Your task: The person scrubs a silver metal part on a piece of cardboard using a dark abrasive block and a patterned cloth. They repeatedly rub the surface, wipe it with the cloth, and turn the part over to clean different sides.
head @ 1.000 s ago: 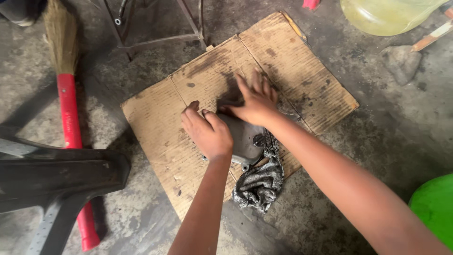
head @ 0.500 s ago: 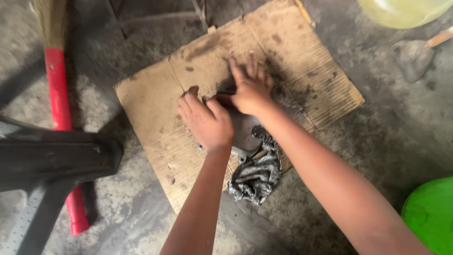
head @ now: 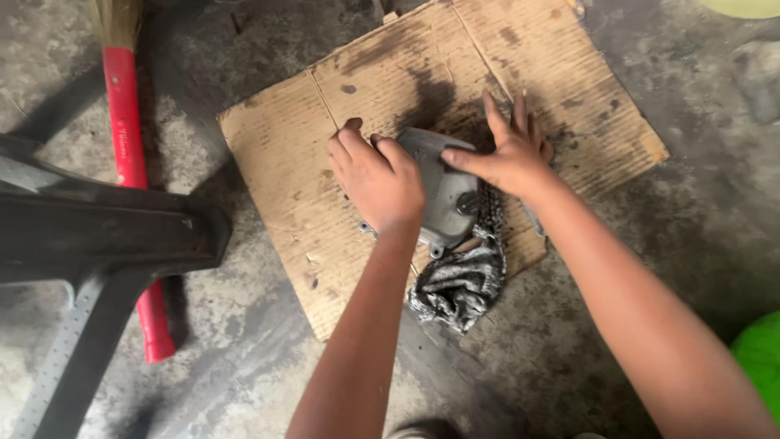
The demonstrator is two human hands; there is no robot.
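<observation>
Metal cover [head: 445, 191] lies under your fingers: left hand [head: 378, 179] curls over it, gripping; right hand [head: 510, 154], fingers spread, presses its edge.

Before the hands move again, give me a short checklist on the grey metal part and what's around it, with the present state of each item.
1. Left hand on the grey metal part: ok, fingers curl over its left side.
2. Right hand steadying it: ok, thumb on top, fingers spread on the cardboard.
3. Part resting on cardboard, not bare floor: ok.
4. Dirty rag clear of the part: not ok, it lies against the lower right edge.
5. Firmness of the grip: cannot tell.
6. Red-handled broom out of the way: ok, off the cardboard to the left.
</observation>
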